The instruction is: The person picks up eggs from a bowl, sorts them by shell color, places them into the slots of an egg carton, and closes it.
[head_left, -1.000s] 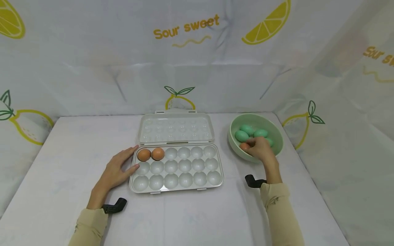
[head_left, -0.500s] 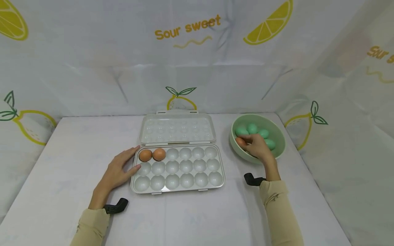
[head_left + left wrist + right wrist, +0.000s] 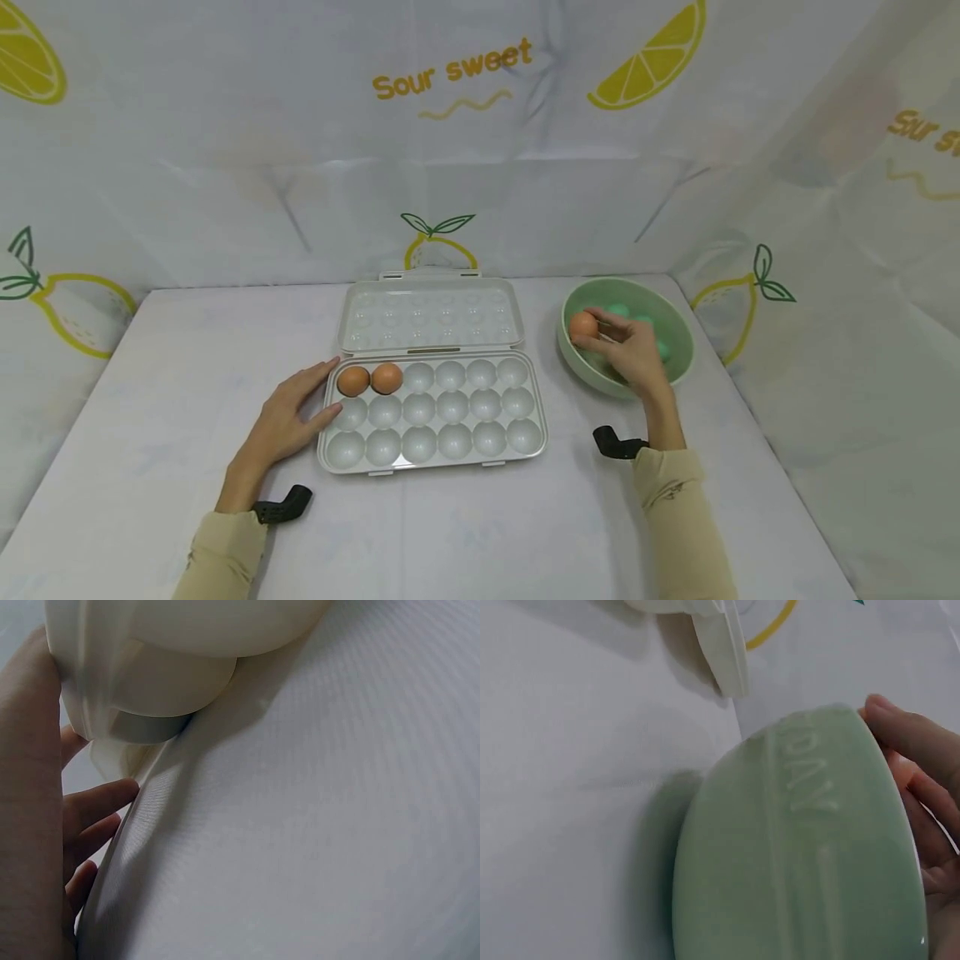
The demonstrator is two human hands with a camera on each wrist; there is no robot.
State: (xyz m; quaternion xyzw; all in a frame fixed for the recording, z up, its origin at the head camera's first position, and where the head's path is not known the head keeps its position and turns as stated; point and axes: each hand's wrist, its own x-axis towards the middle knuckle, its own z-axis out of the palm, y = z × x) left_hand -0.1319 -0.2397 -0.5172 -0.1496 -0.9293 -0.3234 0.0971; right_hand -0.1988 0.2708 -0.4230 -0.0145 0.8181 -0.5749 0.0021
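Observation:
My right hand (image 3: 632, 353) pinches a brown egg (image 3: 582, 326) between thumb and fingers, just inside the left rim of the green bowl (image 3: 678, 367). Several green eggs (image 3: 618, 310) lie in the bowl, partly hidden by the hand. In the right wrist view the bowl wall (image 3: 802, 847) covers most of the egg. My left hand (image 3: 285, 417) touches the left edge of the white egg box (image 3: 431, 468), its thumb and fingers spread. Two brown eggs (image 3: 387, 378) sit in the back row's left cups. Left-hand fingers (image 3: 101, 806) show beside the box's underside.
The box's clear lid (image 3: 433, 312) lies folded back behind it. A printed cloth wall (image 3: 465, 183) stands along the back and right of the white table (image 3: 480, 533). Black wrist mounts (image 3: 618, 442) stick out inward from both wrists.
My right hand has lifted the brown egg from low in the bowl up to near its left rim. Green eggs shifted in the bowl. The left hand has stayed at the box.

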